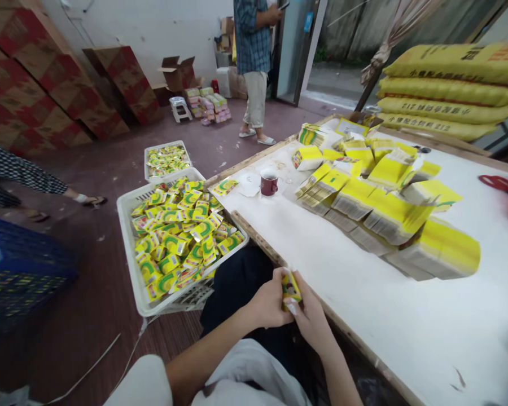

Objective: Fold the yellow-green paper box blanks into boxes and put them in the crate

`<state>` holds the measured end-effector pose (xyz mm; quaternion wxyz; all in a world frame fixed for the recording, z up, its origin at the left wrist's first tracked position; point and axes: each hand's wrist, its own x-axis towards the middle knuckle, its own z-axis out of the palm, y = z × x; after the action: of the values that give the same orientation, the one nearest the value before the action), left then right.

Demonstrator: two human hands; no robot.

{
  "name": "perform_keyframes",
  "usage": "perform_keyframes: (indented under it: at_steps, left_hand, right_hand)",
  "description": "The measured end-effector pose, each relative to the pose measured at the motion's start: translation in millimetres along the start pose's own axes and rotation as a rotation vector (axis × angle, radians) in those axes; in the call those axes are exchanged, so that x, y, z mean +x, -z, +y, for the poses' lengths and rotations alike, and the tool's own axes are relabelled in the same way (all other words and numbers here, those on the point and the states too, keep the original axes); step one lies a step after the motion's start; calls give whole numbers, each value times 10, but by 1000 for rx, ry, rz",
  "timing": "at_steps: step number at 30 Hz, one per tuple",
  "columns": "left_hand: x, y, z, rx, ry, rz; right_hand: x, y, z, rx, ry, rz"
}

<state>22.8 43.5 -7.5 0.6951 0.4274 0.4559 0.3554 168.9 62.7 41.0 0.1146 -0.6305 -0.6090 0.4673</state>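
Over my lap, by the edge of the white table (338, 248), a small yellow and green box (290, 286) sits between my two hands. My left hand (271, 301) grips it from the left, and my right hand (307, 301) has its fingers closed around the other side. Part of the box is hidden by the fingers. To the left stands a white basket (129, 254) heaped with similar small yellow boxes (195, 225). Stacks of flat yellow cartons (389, 208) lie in rows on the table, beyond my hands.
A dark red mug (269, 184) stands on the table; red scissors (497, 182) lie at the right. Behind are stacked yellow sacks (449, 90). A blue crate (25, 270) and a second white basket (167, 160) are at left. Two people stand nearby; cardboard boxes (46, 73) line the wall.
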Motion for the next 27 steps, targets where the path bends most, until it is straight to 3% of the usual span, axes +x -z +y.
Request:
perform_keyframes:
  at_steps: [3, 7, 13, 17, 20, 23, 27]
  left_hand:
    - [29, -28, -42, 47, -53, 116]
    - [16, 63, 36, 167, 3, 237]
    - [-20, 328, 117, 111, 16, 112]
    - [18, 379, 113, 56, 8, 56]
    - [56, 347, 155, 72, -64, 88]
    - [58, 301, 188, 133, -100, 94]
    - [-8, 414, 95, 133, -92, 144]
  right_hand:
    - [-48, -32, 129, -101, 90, 32]
    - [-11, 15, 230, -161, 76, 168]
    - [53, 216, 51, -193, 89, -154]
    - [93, 392, -167, -147, 83, -296]
    - [75, 360, -200, -101, 63, -200]
    - [10, 190, -87, -45, 15, -59]
    - [-30, 45, 73, 11, -40, -43]
